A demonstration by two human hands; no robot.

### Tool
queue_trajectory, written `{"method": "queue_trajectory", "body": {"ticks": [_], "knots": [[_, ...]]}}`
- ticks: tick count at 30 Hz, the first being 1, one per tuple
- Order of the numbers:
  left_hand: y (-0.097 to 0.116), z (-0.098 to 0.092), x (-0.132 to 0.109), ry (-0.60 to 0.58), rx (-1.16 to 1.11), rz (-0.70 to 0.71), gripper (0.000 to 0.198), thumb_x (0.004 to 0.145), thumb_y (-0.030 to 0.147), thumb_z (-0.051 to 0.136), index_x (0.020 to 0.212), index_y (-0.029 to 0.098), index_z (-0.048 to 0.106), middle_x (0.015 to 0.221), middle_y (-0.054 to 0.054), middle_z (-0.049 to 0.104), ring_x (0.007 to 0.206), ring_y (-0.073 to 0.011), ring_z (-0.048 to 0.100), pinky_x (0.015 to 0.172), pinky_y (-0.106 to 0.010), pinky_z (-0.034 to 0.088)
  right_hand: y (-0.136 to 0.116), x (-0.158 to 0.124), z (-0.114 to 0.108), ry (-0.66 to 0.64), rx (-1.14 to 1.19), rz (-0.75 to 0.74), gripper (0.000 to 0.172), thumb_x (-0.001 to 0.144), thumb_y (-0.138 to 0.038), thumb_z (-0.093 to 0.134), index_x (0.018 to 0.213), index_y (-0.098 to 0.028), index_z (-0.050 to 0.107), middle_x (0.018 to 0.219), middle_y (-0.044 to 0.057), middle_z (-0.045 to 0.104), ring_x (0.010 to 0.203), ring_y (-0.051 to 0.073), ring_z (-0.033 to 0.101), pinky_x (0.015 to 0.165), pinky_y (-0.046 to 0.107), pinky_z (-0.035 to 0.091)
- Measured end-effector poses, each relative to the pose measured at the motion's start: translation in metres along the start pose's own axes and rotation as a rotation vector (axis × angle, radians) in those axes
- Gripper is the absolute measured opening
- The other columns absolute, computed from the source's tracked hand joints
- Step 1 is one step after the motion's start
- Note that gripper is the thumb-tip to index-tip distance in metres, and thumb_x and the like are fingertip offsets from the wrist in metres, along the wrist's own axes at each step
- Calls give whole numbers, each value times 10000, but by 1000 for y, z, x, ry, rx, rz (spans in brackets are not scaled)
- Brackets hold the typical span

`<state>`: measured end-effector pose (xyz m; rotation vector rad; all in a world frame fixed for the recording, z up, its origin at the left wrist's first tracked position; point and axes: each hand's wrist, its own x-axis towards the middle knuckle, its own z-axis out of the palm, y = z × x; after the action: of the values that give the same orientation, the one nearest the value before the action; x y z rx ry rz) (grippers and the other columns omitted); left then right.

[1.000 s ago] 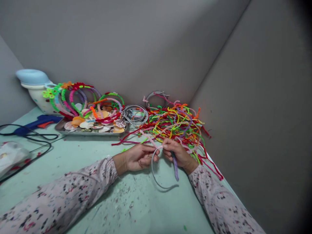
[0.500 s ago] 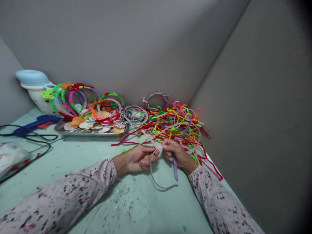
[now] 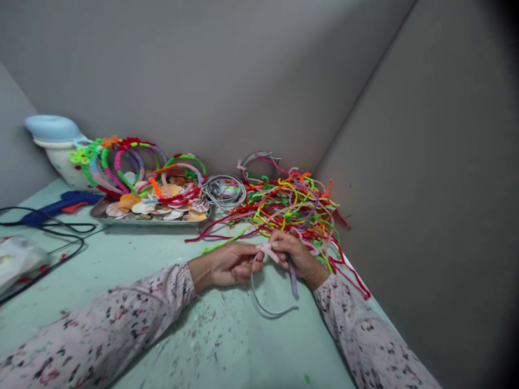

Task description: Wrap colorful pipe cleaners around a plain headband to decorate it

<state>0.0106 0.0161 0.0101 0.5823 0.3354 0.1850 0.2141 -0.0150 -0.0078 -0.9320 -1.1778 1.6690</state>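
Low over the table, my left hand [image 3: 238,263] is closed in a pinch on a thin grey headband [image 3: 263,309], whose bare curved end hangs down between the hands. A pale pink pipe cleaner [image 3: 270,253] is wrapped around the band at the fingertips, with its loose end pointing toward my right palm. My right hand [image 3: 295,256] pinches the pink pipe cleaner close to the left fingertips. A purple wrapped stretch [image 3: 293,283] hangs below my right hand; its upper part is hidden behind the fingers.
Loose coloured pipe cleaners [image 3: 279,208] lie piled behind my hands. Bare grey headbands [image 3: 224,190] lie beside a metal tray [image 3: 158,221] of seashells and wrapped headbands. On the left are a blue glue gun [image 3: 57,208] with a black cord, a lidded cup [image 3: 65,151] and a plastic bag [image 3: 20,262].
The loose pink end stood up behind the band and now lies over its front, down toward my right palm. The purple part swung slightly right; the hands barely moved.
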Motion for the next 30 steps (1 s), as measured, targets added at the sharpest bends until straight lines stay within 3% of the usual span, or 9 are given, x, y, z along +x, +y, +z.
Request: {"method": "queue_trajectory", "body": {"ticks": [13, 23, 30], "knots": [[1, 3, 4, 185, 424, 133, 264, 825, 315, 549, 674, 100, 576, 521, -22, 577, 317, -23, 307, 322, -157, 167, 0, 0, 0, 16, 18, 26, 136, 762, -274, 635, 766, -175, 542, 461, -96, 417, 328, 39, 317, 317, 141, 235], [1, 2, 2, 173, 424, 168, 295, 819, 373, 580, 696, 105, 570, 551, -18, 566, 345, -25, 330, 338, -180, 154, -1, 1, 1, 9, 25, 19, 156, 767, -284, 639, 764, -179, 525, 461, -97, 422, 331, 41, 318, 313, 142, 233], [-1, -2, 4, 167, 582, 183, 306, 858, 387, 517, 714, 119, 552, 553, 5, 538, 359, -33, 325, 355, -187, 172, -1, 1, 2, 21, 35, 23, 130, 775, -256, 625, 761, -177, 523, 453, -97, 420, 328, 37, 309, 307, 133, 230]]}}
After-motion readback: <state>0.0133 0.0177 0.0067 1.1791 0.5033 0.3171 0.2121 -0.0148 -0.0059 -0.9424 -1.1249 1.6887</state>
